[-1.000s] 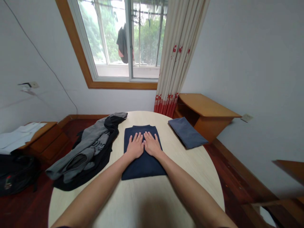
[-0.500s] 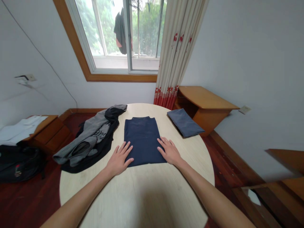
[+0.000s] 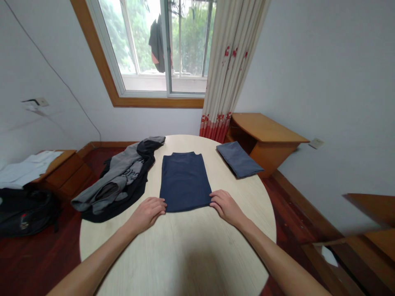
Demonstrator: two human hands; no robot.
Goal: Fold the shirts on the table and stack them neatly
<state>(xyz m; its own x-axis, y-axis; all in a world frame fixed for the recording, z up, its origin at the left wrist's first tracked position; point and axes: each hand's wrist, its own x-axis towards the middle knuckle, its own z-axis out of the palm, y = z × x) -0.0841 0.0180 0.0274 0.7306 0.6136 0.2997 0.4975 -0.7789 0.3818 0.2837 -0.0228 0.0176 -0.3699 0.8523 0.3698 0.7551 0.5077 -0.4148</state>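
Observation:
A navy garment [image 3: 186, 181], folded into a near rectangle, lies flat with its short side toward me. My left hand [image 3: 150, 211] has its fingers closed on the near left corner. At the near right corner, my right hand [image 3: 224, 206] pinches the cloth between curled fingers and thumb. Both thumbs are partly hidden. To the right lies a folded grey-blue cloth [image 3: 240, 159], apart from my hands. A loose grey and black garment [image 3: 123, 176] with lettering is crumpled on the left.
The round pale table [image 3: 185, 250] carries all three garments. Beyond it stand a wooden desk [image 3: 268, 127] and a patterned curtain [image 3: 228, 70] beside the window. A black bag [image 3: 27, 209] and a wooden cabinet [image 3: 66, 176] are at the left.
Both hands have drawn back from lying spread on the navy garment to its near corners, and their fingers have closed there. The other garments have stayed in place.

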